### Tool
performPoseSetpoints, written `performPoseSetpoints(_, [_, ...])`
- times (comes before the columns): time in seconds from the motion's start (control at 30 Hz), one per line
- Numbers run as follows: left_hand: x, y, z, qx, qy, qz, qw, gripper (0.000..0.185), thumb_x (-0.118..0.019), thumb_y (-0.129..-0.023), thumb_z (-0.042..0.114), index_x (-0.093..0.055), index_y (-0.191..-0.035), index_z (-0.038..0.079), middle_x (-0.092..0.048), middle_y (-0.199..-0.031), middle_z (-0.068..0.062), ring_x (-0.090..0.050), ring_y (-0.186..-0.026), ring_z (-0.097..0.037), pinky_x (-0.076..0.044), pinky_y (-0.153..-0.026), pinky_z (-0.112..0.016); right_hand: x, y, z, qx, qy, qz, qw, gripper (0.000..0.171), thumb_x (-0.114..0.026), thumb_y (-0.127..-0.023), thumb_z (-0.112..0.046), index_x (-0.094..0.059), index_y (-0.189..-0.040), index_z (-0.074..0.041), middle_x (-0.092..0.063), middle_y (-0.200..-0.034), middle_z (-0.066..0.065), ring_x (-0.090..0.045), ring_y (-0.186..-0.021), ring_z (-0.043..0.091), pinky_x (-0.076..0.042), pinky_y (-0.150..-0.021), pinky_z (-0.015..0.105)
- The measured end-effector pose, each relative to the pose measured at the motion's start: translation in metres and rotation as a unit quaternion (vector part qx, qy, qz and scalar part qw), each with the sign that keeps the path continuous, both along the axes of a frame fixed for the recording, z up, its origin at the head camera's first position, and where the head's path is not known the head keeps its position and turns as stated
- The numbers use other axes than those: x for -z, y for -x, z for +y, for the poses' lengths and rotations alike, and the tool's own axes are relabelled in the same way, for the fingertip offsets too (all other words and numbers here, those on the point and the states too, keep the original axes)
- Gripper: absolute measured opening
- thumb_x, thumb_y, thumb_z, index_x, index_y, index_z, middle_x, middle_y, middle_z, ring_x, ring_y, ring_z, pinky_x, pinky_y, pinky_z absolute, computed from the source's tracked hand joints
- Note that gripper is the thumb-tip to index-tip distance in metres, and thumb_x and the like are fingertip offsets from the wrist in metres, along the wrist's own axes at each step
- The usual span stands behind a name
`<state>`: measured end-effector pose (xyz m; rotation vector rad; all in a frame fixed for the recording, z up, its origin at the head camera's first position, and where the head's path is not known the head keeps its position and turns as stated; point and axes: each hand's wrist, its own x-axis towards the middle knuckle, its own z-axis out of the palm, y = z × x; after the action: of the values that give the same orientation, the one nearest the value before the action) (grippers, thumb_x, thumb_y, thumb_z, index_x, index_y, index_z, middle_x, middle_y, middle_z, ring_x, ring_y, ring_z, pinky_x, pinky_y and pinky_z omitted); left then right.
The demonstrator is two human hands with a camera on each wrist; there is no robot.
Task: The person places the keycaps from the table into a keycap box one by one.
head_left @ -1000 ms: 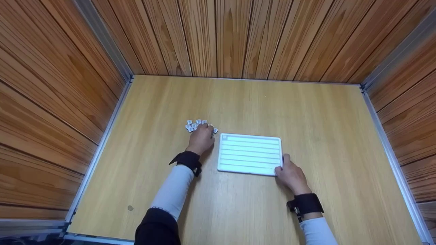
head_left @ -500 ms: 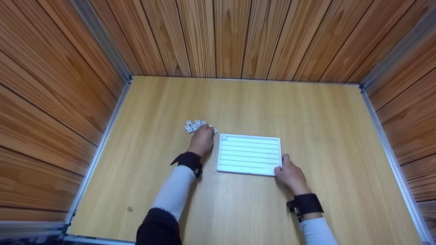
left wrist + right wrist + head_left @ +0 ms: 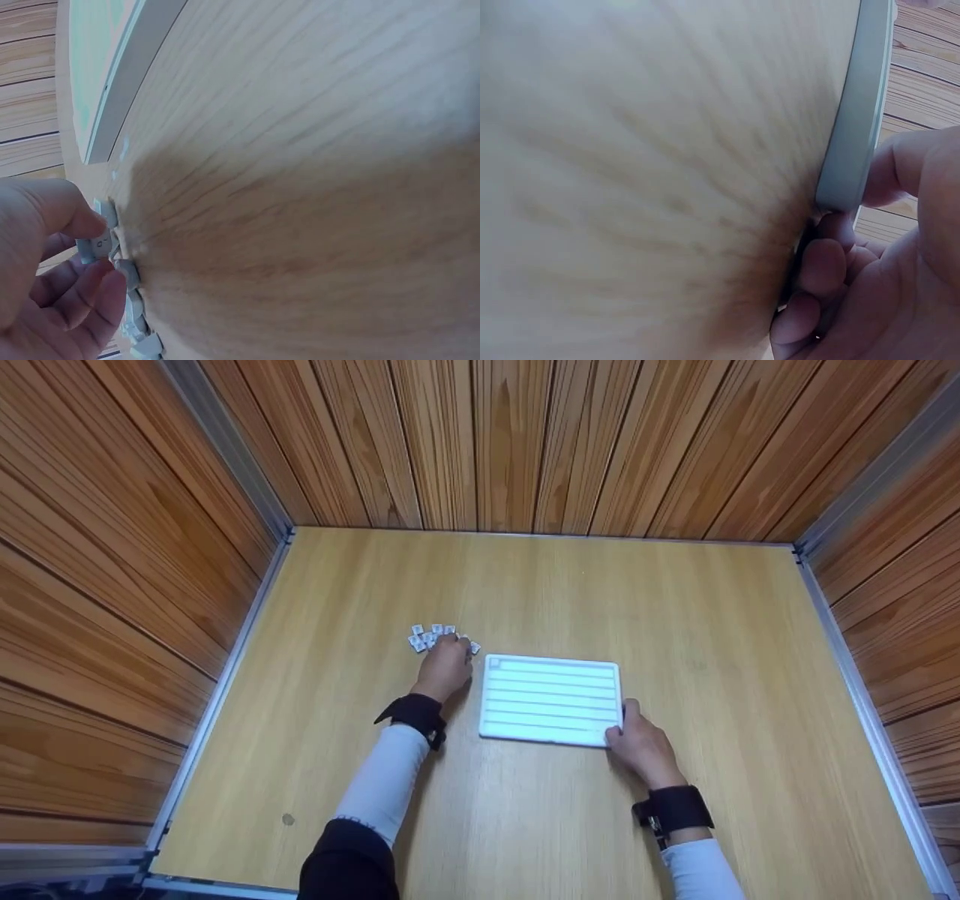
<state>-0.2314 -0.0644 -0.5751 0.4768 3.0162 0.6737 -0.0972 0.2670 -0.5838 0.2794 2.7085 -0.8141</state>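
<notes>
My left hand (image 3: 444, 667) is at the near right side of a small cluster of white blocks (image 3: 420, 640). Seen from the left wrist, its thumb and fingers pinch one small white block (image 3: 99, 244) with a dark printed mark. More of the blocks (image 3: 148, 346) lie right beside those fingers. To the right is a flat white board (image 3: 551, 701) with horizontal ridges and a small square mark at its far left corner. My right hand (image 3: 643, 746) grips the board's near right corner, thumb on top and fingers at the edge and underside, as the right wrist view shows.
Both hands work over a light wooden table (image 3: 555, 825) with a metal rim (image 3: 862, 705). Wood-panelled walls (image 3: 510, 442) enclose its back and sides. A small dark spot (image 3: 288, 819) marks the tabletop at the near left.
Hardly anything differs. The left hand shifts very slightly among the blocks, while the right hand and the board stay put.
</notes>
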Motion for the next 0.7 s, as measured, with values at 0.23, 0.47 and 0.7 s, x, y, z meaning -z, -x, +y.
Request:
performPoseSetpoints(0.23, [-0.0088,0.0004,-0.0015,-0.007,-0.018,-0.039,0.9990,0.018,-0.062,-0.095,0.005,-0.076,-0.107,0.002,-0.070,-0.103,-0.012,-0.065,-0.102,-0.027,-0.054,-0.090,-0.039,-0.0014,0.0004,-0.0002,0.006,0.005,-0.013,1.000,0.054,-0.052,-0.098,-0.019,-0.033,-0.143,0.002,-0.062,-0.117,0.025,-0.054,-0.085,0.029,-0.040,-0.064,0.035])
performPoseSetpoints(0.47, [-0.0108,-0.0011,-0.0027,-0.017,-0.049,-0.055,0.9972,0.021,-0.063,-0.096,0.003,-0.068,-0.116,0.001,-0.068,-0.107,-0.012,-0.066,-0.101,-0.026,-0.055,-0.087,-0.037,-0.0014,0.0010,-0.0006,0.004,0.001,-0.013,1.000,0.055,-0.052,-0.097,-0.019,-0.032,-0.144,0.002,-0.063,-0.116,0.026,-0.055,-0.084,0.030,-0.040,-0.063,0.035])
performPoseSetpoints(0.7, [-0.0096,-0.0018,-0.0036,-0.010,-0.057,-0.040,0.9976,0.019,-0.065,-0.093,0.001,-0.070,-0.111,0.001,-0.069,-0.103,-0.012,-0.066,-0.098,-0.025,-0.055,-0.086,-0.036,-0.0010,0.0015,-0.0011,0.006,0.001,-0.016,1.000,0.057,-0.050,-0.097,-0.019,-0.031,-0.146,0.003,-0.061,-0.121,0.029,-0.055,-0.085,0.030,-0.042,-0.065,0.037])
